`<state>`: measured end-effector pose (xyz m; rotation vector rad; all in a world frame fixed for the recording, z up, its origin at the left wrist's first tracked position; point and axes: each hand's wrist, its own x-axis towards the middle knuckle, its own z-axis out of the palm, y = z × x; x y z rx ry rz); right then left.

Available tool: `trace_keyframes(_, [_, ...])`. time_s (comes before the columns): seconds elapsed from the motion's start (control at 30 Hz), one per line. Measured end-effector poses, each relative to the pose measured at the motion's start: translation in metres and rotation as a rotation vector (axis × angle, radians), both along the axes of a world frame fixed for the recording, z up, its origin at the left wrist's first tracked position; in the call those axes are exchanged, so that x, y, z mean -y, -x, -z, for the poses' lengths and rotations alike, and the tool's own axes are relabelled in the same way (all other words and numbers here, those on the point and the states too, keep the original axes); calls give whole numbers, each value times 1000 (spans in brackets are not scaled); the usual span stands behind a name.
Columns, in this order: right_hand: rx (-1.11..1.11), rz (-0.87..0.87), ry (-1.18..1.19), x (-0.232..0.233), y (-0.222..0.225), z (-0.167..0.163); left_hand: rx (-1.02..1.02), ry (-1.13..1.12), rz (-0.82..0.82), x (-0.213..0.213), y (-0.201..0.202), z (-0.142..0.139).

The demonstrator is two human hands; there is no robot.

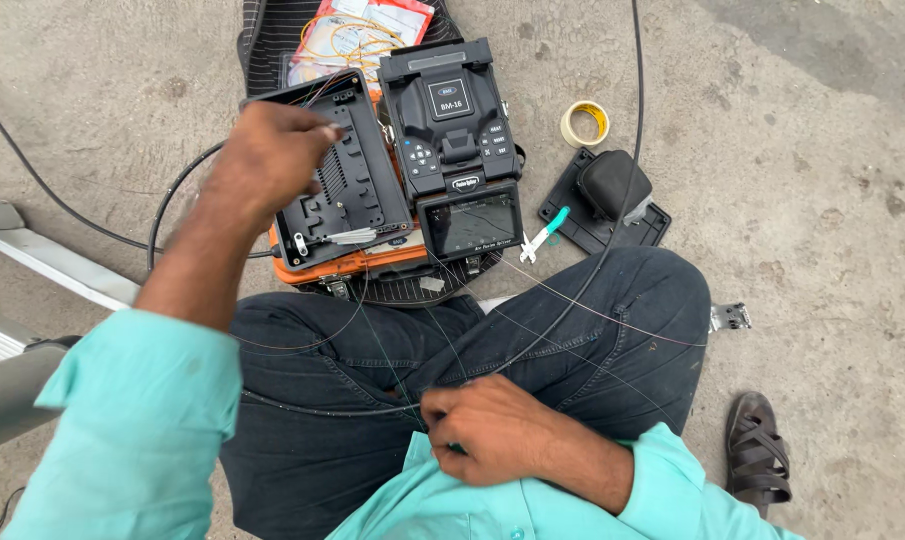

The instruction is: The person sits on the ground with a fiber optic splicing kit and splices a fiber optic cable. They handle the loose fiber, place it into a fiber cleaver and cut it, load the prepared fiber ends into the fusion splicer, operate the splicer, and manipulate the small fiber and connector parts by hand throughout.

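My left hand (267, 160) reaches forward over a black plastic fibre tray (347, 190), its fingertips touching the tray's upper part. My right hand (492, 430) rests on my lap with its fingers pinched on thin fibre strands (572, 305) that run across my dark jeans toward the machine. A black fusion splicer (452, 130) with a small screen (470, 222) stands just right of the tray, on an orange case (347, 265).
A tape roll (584, 123), a black lid with a dome-shaped part (612, 190) and a small teal-handled tool (544, 237) lie on the concrete to the right. Black cables (636, 60) cross the ground. A ladder (52, 265) lies at left, a sandal (757, 445) at right.
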<state>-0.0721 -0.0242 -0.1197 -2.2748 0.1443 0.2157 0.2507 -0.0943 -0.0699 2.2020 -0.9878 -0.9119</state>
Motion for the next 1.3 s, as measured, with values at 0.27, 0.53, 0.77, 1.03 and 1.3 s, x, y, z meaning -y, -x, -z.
trace_keyframes(0.27, [-92, -64, -52, 6, 7, 4, 334, 273, 246, 22, 1, 18])
trace_keyframes(0.53, [-228, -123, -67, 6, -6, 4, 421, 495, 269, 22, 6, 28])
trace_keyframes(0.77, [-96, 113, -332, 76, 24, -97, 423, 626, 234, 20, 18, 42])
trace_keyframes(1.03, [352, 355, 576, 201, -69, -101, 342, 575, 144, 20, 27, 42])
trace_keyframes(1.3, [60, 401, 576, 233, -122, -84, 321, 550, 121, 22, 31, 43])
